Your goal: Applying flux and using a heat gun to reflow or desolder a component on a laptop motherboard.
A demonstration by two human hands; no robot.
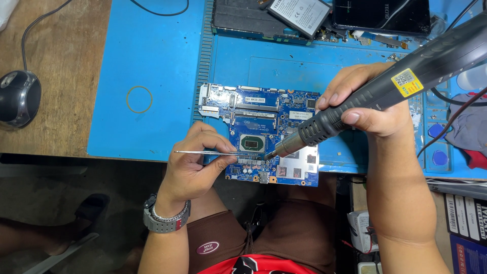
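The left hand (195, 162), low and centre in the frame, is closed around thin metal tweezers (218, 152) whose tips reach right onto the blue circuit board (264, 133). The right hand (370, 104), right of centre, is wrapped around the dark handle of a hot-air tool (385, 86); its metal nozzle slants down-left to just above the board's lower middle, beside the tweezer tips and below the square chip (251, 142). The board lies between both hands on a blue mat (152, 66) covering the wooden surface (61, 45). A rubber band (139, 99) lies left of the board, a computer mouse (19, 98) at far left, and a phone battery (299, 15) at the top.
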